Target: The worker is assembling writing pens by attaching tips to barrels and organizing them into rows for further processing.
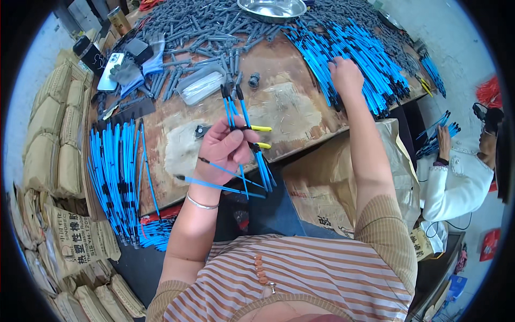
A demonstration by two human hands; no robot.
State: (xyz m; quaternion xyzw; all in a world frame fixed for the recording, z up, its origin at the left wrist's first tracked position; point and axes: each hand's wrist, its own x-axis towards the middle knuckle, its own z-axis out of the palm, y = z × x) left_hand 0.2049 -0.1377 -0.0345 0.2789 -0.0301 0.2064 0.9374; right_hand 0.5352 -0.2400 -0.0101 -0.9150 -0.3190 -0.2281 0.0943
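Note:
My left hand (229, 144) is closed around several thin blue tubes (261, 170) with black ends, held above the near edge of the table. Some tubes stand up past the fingers; others splay out below and across the wrist. Yellow-handled pliers (262, 129) lie right behind this hand, partly covered by it. My right hand (346, 77) reaches to the left part of a big pile of blue tubes (370, 64) at the back right. Its fingers are curled down, and their tips are hard to see, so what they pinch is unclear.
Grey plastic pieces (188, 21) heap across the back, with a steel bowl (272, 9) on them. A clear box (201, 85) holds thin pale pieces. More blue tubes (113, 177) hang over the left edge. Paper sacks (45, 145) stack at left. A co-worker's hand (444, 142) holds tubes at right.

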